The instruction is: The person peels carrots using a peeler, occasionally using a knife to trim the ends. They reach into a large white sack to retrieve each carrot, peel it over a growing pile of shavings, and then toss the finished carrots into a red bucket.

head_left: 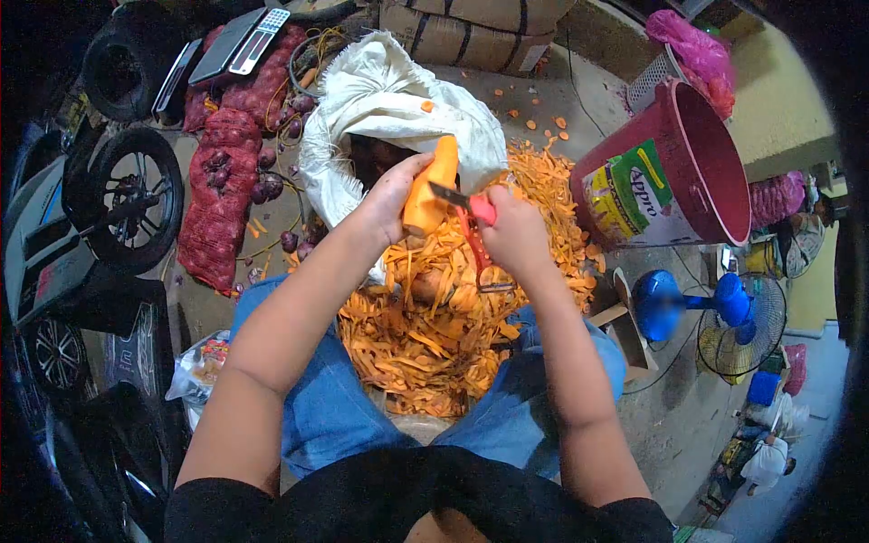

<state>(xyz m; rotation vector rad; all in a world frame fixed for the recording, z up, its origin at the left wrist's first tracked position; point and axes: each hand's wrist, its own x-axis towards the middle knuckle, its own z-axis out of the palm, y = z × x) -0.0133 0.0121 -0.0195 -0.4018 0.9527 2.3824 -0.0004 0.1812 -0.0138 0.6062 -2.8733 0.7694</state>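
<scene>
A peeled orange carrot (442, 170) is gripped by its side in my left hand (395, 197), the fingers closed round it. My right hand (518, 231) is closed on a small knife (449, 195) with a red handle, its blade against or just in front of the carrot. From the same hand a red peeler (474, 246) hangs downward, its metal head over the peelings. Beneath both hands lies a large heap of carrot peelings (425, 348), spread between my knees. Behind the carrot a white woven sack (398, 100) stands with its mouth open toward me; its inside is dark.
A maroon bucket (665, 172) stands right of the heap, near a blue fan (697, 303). Red net bags of onions (217, 204) lie left, with a scale (243, 45) on top. A motorcycle wheel (136, 199) is farther left. Cut carrot ends (543, 122) dot the floor.
</scene>
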